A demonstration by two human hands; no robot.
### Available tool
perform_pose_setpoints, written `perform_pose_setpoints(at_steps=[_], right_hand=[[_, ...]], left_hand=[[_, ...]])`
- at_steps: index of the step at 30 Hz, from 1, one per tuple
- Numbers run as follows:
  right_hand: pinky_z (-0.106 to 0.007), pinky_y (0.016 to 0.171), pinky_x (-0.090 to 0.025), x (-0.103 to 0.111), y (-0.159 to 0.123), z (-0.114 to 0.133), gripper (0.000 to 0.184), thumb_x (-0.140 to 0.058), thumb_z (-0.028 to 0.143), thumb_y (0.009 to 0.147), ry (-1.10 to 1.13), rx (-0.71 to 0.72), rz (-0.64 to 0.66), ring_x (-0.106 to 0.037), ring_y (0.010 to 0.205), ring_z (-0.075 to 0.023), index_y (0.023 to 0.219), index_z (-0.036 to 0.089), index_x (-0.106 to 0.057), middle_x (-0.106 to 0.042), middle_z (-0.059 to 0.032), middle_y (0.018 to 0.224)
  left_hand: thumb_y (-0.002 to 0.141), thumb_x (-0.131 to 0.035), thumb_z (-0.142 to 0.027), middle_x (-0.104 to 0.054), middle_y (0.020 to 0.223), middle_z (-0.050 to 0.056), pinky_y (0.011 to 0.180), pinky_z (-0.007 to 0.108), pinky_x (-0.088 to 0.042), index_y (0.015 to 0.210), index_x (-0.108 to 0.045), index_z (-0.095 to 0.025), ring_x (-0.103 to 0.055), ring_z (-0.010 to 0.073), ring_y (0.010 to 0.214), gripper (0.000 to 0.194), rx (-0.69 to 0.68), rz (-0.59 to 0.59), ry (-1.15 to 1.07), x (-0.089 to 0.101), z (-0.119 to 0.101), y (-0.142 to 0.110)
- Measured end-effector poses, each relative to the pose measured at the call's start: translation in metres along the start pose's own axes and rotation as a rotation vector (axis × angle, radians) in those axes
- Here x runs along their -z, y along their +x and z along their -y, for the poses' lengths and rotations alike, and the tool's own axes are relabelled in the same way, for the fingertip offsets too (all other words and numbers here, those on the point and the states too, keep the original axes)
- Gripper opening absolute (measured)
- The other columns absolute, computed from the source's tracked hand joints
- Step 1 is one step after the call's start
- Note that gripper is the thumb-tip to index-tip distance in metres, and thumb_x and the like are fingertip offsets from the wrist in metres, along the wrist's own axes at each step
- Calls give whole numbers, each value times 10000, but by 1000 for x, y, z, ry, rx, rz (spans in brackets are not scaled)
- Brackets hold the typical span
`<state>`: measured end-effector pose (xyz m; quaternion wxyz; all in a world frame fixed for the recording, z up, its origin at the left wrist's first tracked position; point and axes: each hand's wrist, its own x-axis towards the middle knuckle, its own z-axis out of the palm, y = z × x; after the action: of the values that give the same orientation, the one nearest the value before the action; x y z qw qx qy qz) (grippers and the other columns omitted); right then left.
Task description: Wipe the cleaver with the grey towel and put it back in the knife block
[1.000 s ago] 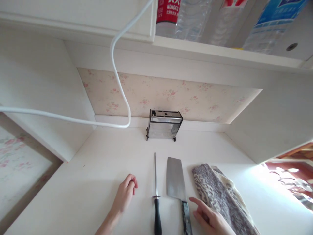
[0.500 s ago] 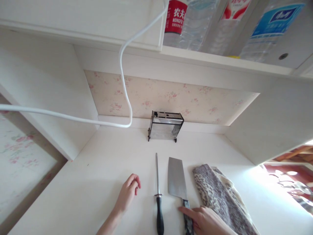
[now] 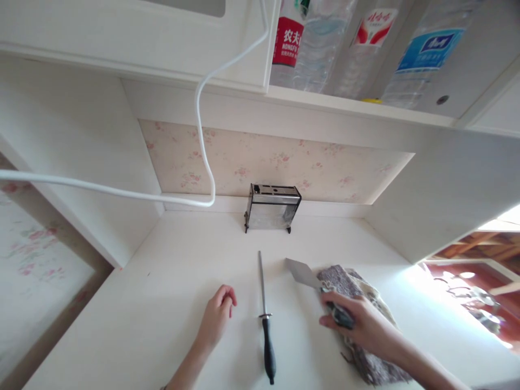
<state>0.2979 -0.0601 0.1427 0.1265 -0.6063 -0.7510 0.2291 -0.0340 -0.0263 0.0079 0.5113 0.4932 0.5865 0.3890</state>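
A cleaver (image 3: 303, 272) with a dark patterned handle is in my right hand (image 3: 355, 317). My fingers wrap its handle, and the blade points up and to the left, tilted over the white counter. Below that hand and forearm lies a grey-brown patterned towel (image 3: 371, 292), partly covered by them. Between my hands a honing steel (image 3: 261, 284) rests on the counter, its black handle toward me. My left hand (image 3: 219, 311) is to the left of the steel, apart from it, with its fingers curled in and nothing visible in them.
A small clear-sided box with a metal top (image 3: 274, 208) stands at the back of the white counter (image 3: 179, 260). A white cable (image 3: 205, 151) hangs across the left. Overhead, a shelf holds several plastic bottles (image 3: 286, 46). Side panels (image 3: 442, 184) close in both sides.
My right hand has taken the cleaver by its handle, lifted it off the counter and turned it, moving right over the towel. My left hand stays nearly where it was.
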Motion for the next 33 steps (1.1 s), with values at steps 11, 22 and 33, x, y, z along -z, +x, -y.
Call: perform_pose_setpoints(at_steps=[11, 22, 33], right_hand=[[-259, 483, -512, 92, 56, 14, 411, -757, 422, 686, 428, -238, -545, -608, 478, -152, 945, 110, -694, -665, -40, 571], [-200, 479, -395, 183, 139, 68, 619, -653, 354, 791, 672, 21, -882, -569, 461, -64, 1173, -115, -523, -698, -263, 851], [-146, 514, -349, 175, 194, 71, 628, -562, 408, 831, 651, 9, -840, -566, 504, 6, 1120, -135, -432, -616, -373, 1051]], left_hand=[[776, -391, -254, -461, 515, -53, 501, 226, -320, 724, -522, -226, -446, 135, 495, 144, -21, 13, 60, 2, 0, 1], [793, -391, -282, -480, 512, -55, 490, 225, -331, 751, -533, -232, -469, 141, 503, 157, -39, 43, 44, 5, 2, 3], [808, -388, -273, -490, 533, -56, 499, 232, -369, 779, -533, -222, -456, 131, 497, 157, -24, 96, 16, 7, 1, 5]])
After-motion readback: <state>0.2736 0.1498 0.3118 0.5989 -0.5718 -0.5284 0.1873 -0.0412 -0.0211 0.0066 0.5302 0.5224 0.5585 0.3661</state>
